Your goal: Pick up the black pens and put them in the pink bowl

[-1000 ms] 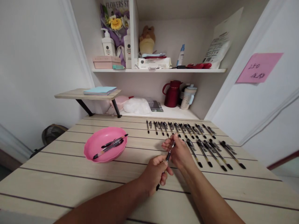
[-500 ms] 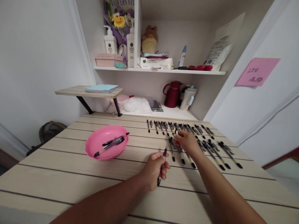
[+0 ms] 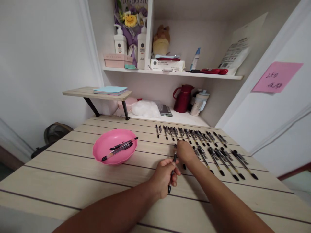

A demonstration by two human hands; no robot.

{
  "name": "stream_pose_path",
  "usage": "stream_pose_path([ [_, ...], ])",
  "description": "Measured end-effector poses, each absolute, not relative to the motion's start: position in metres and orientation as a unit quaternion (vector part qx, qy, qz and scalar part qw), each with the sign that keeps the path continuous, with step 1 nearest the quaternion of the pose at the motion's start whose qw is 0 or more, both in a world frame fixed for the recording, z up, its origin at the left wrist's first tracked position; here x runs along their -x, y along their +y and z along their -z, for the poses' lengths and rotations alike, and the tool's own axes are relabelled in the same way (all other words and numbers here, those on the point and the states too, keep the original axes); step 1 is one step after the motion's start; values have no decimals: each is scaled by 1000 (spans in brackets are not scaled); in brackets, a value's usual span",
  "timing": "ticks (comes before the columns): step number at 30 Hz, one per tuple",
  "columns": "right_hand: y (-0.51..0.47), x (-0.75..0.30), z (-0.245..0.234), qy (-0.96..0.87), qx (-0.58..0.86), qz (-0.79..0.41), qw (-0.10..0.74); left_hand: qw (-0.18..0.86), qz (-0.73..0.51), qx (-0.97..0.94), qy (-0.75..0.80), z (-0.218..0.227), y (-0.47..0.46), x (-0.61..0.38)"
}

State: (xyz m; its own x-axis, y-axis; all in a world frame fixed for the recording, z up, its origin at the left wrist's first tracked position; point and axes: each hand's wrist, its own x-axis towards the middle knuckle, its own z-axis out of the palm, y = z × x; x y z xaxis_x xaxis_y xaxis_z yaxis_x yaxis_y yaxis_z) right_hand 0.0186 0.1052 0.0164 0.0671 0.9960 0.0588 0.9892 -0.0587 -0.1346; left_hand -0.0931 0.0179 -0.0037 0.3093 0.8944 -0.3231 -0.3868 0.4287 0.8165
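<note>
My left hand (image 3: 164,177) is closed around a black pen (image 3: 172,178), its writing end pointing up and away from me. Just beyond that end, my right hand (image 3: 186,152) is closed with its fingers pinched on a small dark pen cap (image 3: 175,146). The cap is at or very near the pen's tip; whether they touch I cannot tell. Loose pens (image 3: 229,163) and short caps lie in two rows on the table, right of and beyond my hands. My right hand and forearm hide part of the near row. A pink bowl (image 3: 99,147) on the left holds a few pens.
The planked wooden table (image 3: 80,174) spans the view. A small raised shelf (image 3: 80,92) with blue paper (image 3: 110,90) stands at the back left. Behind are a red jug (image 3: 183,98), a pale cup (image 3: 199,103) and a white shelf (image 3: 189,73) with bottles and boxes.
My right hand has moved left and nearer, from over the rows of pens to the tip of the pen in my left hand. The whole view has shifted slightly.
</note>
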Motion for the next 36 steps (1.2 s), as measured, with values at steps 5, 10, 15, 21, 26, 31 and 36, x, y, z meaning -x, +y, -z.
stream_pose_path([
  [5,100,-25,-24,-685,725,-20,67,748,-430,-314,397,4,19,94],
  [10,78,-47,-31,-677,733,20,63,752,-428,-311,393,5,19,95],
  [15,43,-48,-19,-693,720,39,23,751,-433,-316,385,6,20,94],
  [21,29,-38,-10,-687,725,54,23,751,-432,-320,383,6,19,93],
  [26,29,-38,-5,-697,713,64,31,751,-431,-322,383,5,19,94],
  [31,29,-40,-4,-696,716,59,16,751,-430,-326,381,5,19,93],
  [36,29,-42,-6,-694,717,59,20,753,-427,-321,384,5,19,93],
])
